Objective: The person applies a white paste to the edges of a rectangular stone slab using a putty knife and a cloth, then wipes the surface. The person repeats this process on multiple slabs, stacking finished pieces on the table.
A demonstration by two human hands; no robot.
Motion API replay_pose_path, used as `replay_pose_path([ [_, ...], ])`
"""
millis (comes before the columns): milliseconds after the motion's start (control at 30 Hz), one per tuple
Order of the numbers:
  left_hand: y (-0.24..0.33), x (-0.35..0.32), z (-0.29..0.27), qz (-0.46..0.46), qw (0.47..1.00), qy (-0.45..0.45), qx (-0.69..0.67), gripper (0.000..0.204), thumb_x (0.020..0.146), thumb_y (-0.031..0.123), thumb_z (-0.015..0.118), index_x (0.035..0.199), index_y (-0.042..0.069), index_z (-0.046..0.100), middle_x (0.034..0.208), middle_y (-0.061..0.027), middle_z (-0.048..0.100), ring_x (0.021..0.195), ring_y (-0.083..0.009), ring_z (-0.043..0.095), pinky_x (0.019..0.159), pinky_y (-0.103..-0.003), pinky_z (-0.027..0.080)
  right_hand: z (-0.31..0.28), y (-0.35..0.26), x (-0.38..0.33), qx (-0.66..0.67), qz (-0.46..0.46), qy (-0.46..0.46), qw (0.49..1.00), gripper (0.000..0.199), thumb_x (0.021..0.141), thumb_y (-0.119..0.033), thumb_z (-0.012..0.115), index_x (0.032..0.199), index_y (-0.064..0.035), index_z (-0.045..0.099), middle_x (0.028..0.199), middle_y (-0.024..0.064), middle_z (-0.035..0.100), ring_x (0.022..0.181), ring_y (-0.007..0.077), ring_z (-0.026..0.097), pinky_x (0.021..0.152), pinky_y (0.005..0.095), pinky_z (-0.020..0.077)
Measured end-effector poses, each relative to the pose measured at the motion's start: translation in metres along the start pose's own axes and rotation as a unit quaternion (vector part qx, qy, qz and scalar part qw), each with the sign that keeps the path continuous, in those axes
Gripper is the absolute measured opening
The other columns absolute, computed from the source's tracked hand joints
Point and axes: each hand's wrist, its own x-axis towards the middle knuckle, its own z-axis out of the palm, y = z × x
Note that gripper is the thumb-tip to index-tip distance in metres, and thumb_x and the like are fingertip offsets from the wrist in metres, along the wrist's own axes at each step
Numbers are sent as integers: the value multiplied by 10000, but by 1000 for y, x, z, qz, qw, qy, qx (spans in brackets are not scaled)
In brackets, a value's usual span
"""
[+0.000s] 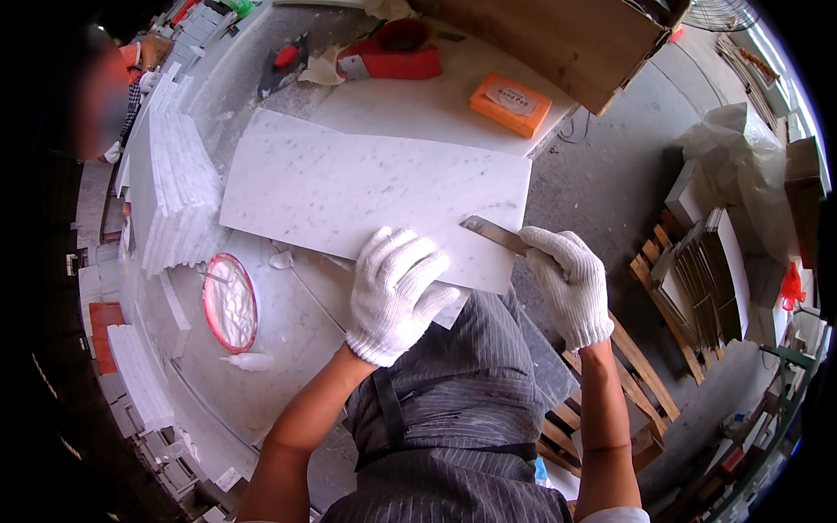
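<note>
Metal blade (493,234), one end hidden by the right hand (570,286)

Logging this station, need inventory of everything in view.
marble slab: 1, grey-flecked white, centre
scraper: 1, metallic, slab's right end
package: 1, orange, beyond slab
container: 1, red, top
dish: 1, red-rimmed, left
stacked slabs: several, white, far left
large cardboard box: 1, brown, top
pallets: at least 2, brown, right
plastic sheeting: 1, clear, right
co-worker: 1, orange clothing, upper left
apron: 1, dark striped, lower centre
left hand: 1, white-gloved, slab's near edge
right hand: 1, white-gloved, gripping scraper
</note>
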Motion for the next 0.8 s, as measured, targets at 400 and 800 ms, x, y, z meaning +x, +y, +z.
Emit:
replay_pose_path([
  [400,-2,4,7,2,999,41,-5,453,741,314,825,1094,108,628,1159,-71,575,1170,-298,531,1076,-514,377,14,-2,-3,-108,-79,60,989,235,846,-6,670,1072,-49,716,806,94,672,683,213,645,609,320,514],
  [800,-2,2,9,-4,999,44,-2,448,740,335,826,1080,108,644,1154,-61,575,1166,-290,526,1069,-502,388,16,-11,-21,-112,-45,23,992,245,828,15,671,1057,-54,723,769,106,652,653,233,625,594,332,504],
])
